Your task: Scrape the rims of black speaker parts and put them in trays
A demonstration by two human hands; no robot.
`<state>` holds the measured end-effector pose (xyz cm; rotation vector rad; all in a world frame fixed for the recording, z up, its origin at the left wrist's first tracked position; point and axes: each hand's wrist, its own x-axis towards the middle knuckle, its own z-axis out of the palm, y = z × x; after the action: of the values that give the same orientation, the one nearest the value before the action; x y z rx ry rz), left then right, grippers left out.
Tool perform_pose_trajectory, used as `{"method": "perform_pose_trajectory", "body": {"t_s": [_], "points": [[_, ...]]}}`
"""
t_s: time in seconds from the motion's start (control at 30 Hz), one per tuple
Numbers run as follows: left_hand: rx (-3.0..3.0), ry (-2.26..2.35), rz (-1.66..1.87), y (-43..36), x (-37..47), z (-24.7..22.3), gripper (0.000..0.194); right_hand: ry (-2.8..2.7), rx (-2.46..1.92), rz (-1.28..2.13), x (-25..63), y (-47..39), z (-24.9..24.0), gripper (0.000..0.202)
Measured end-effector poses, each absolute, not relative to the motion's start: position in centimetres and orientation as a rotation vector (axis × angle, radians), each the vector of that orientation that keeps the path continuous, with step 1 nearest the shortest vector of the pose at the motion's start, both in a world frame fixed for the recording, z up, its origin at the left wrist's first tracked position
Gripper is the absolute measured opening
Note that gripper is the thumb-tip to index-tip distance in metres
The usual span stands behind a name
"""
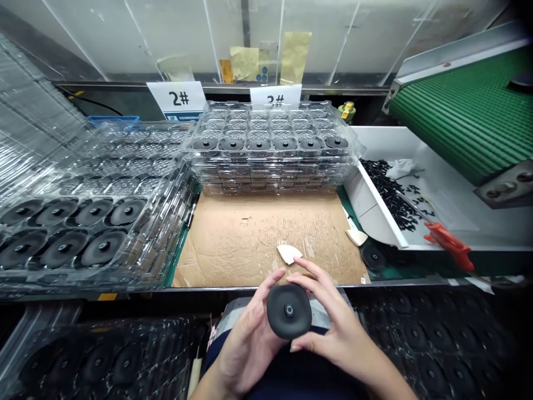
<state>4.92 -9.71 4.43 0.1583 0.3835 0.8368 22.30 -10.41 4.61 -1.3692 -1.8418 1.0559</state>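
Note:
A black rounded-square disc with a short hollow stem in its centre is held just off the front edge of the work table. My right hand grips its right side, fingers along the top edge and thumb at the lower edge. My left hand cups it from the left, palm turned up, one digit along the left edge; its other fingers are hidden behind the disc. Just beyond my fingertips, a small white wedge-shaped piece lies on the cardboard sheet.
Clear trays of black discs stand at left, with another tray stack behind the cardboard. At right are a white bin of small black parts, an orange-handled tool, a white scraper-like piece and a green conveyor.

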Motion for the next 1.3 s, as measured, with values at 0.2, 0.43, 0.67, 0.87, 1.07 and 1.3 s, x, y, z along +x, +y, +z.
{"method": "perform_pose_trajectory", "body": {"t_s": [0.2, 0.43, 0.67, 0.87, 1.07, 1.3], "points": [[0.263, 0.529, 0.888, -10.2, 5.3, 3.2, 0.064, -1.784, -1.385, 1.032, 22.2, -10.1, 4.5, 0.07], [0.243, 0.709, 0.905, -9.8, 5.7, 2.9, 0.064, -1.767, -1.352, 1.023, 21.4, -9.8, 3.7, 0.065], [0.345, 0.829, 0.804, -9.3, 6.0, 1.7, 0.074, -1.771, -1.406, 1.151, 23.2, -9.4, 3.3, 0.084], [0.611, 0.764, 0.534, -8.8, 6.7, -0.3, 0.088, -1.815, -1.285, 1.485, 26.6, -10.3, 4.5, 0.085], [0.596, 0.761, 0.472, -8.2, 9.5, -1.9, 0.075, -1.56, -1.396, 1.646, 28.2, -11.6, 4.1, 0.079], [0.52, 0.896, 0.523, -7.4, 12.7, -1.9, 0.059, -1.394, -1.782, 1.11, 30.3, -12.5, 0.6, 0.078]]}}
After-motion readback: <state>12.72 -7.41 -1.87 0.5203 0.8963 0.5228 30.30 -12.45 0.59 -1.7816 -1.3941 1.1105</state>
